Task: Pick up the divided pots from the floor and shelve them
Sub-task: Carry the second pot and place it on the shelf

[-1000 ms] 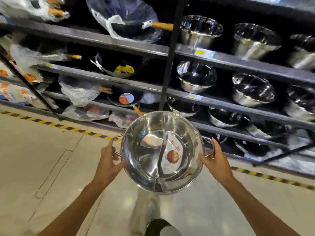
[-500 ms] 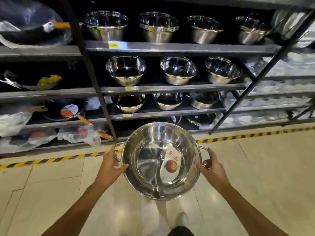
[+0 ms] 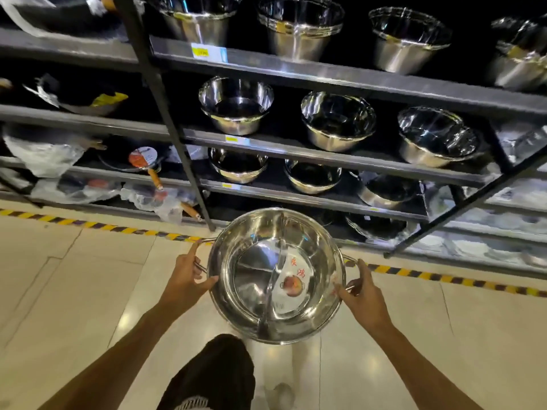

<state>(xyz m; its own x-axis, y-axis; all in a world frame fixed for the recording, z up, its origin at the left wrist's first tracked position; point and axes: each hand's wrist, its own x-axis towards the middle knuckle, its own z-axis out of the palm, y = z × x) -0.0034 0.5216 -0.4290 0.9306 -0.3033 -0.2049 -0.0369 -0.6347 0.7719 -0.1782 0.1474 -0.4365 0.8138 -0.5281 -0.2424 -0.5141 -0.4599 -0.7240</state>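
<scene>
Done: we hold one divided pot [image 3: 276,275] by its handles, left hand [image 3: 186,279], right hand [image 3: 359,294] | Left: placing it on the shelving [image 3: 325,150].

We observe bare forearms with no sleeves, watch or rings on the left hand [image 3: 185,281] or right hand [image 3: 362,298]. We note black shorts [image 3: 219,377] with a pale frayed patch at the lower edge.
</scene>
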